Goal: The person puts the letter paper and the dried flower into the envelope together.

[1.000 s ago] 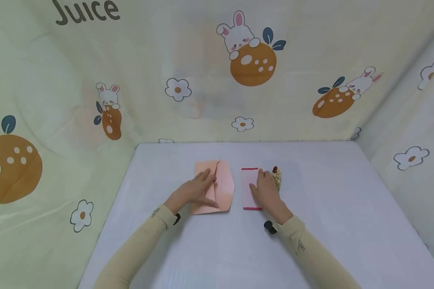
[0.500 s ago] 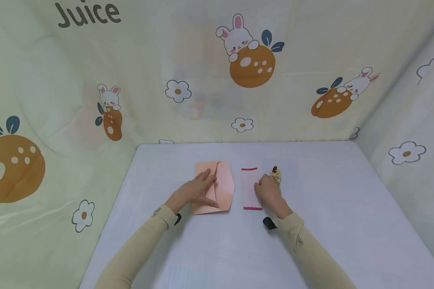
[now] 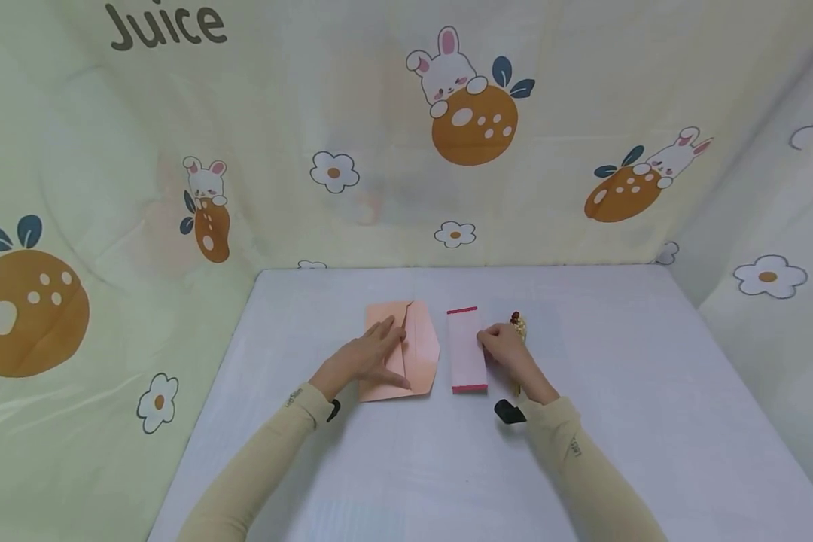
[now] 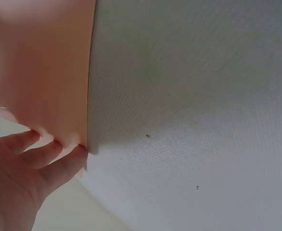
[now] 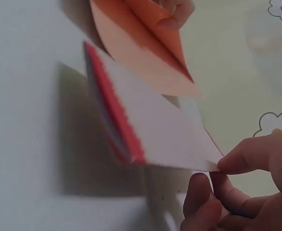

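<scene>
At the far left, a cream wall cloth [image 3: 122,324] printed with orange fruit, white rabbits and flowers was hung, and it was continued behind the white tabletop [image 3: 379,482]. The left hand [image 3: 362,357], cuffed by a beige sleeve [image 3: 264,459], was laid with its fingers spread on a peach-coloured paper envelope [image 3: 421,361]; nothing was gripped by it. The envelope's flap was turned out toward the right. Just beside that flap, a narrow white rectangular paper card [image 3: 466,354], banded in red at both short ends, was pinched at its right edge between the thumb and fingers of the right hand [image 3: 510,352]. In the right wrist view, the card was seen tilted, with a shadow cast beside it. A small, knobbly cream bundle [image 3: 521,328] with a dark red tip was partly covered by the right hand.
</scene>
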### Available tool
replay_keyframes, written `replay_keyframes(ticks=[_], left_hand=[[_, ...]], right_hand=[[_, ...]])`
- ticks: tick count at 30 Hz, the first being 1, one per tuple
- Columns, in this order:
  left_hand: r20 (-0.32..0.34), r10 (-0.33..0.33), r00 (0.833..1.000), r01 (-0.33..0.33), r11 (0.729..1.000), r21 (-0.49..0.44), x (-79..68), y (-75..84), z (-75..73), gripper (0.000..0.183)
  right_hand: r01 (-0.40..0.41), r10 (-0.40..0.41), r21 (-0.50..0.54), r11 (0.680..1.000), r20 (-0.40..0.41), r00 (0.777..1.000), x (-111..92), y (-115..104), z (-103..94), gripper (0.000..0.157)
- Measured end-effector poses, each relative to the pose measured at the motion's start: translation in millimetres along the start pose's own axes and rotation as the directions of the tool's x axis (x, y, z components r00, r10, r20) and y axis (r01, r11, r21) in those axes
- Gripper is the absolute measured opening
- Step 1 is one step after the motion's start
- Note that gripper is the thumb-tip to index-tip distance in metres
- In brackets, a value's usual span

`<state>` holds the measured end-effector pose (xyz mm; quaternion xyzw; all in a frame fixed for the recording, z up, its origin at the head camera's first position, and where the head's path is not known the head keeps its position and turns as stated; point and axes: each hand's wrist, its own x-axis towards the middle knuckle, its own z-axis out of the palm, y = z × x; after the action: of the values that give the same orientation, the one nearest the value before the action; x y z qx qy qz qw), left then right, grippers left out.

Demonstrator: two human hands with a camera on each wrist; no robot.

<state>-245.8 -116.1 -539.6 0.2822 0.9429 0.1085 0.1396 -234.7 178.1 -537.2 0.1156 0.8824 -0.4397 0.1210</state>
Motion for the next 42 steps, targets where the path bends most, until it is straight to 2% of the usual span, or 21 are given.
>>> replay_keyframes(ticks=[5,10,19,25,34,38,42], left_hand=[[-0.009,0.005,1.0,-0.004,1.0,0.018,1.3,-2.2,0.2,0.096],[-0.017,0.013,1.0,-0.013,1.0,0.008,2.3,-3.5,0.6,0.094],[-0.013,0.014,1.0,-0.014,1.0,0.002,3.0,-3.7,2.0,0.097],[-0.018,0.004,1.0,-0.004,1.0,0.002,5.6,-4.4,4.1,0.095],[-0.018,-0.004,1.0,0.004,1.0,0.018,6.9,-6.1,5.8,0.099],[-0.026,-0.002,1.0,0.003,1.0,0.013,5.8,-7.8,7.2,0.099],[-0.039,0.008,0.999,-0.008,1.0,0.008,4.2,-8.6,7.8,0.099]], right_hand=[[-0.015,0.015,0.033,0.999,0.014,1.0,1.8,-11.5,1.2,0.033],[0.011,-0.012,0.05,0.999,0.024,1.0,5.1,-19.1,9.7,0.032],[0.053,-0.057,0.108,0.993,0.032,0.998,10.7,-32.5,39.1,0.028],[0.032,-0.036,0.127,0.991,0.036,0.999,14.7,-40.6,56.1,0.025],[0.047,-0.051,0.078,0.996,0.056,0.997,17.8,-52.3,77.5,0.021],[0.095,-0.095,0.008,0.995,0.057,0.994,20.5,-57.3,86.3,0.017],[0.181,-0.177,-0.061,0.982,0.058,0.982,22.0,-63.5,93.1,0.016]])
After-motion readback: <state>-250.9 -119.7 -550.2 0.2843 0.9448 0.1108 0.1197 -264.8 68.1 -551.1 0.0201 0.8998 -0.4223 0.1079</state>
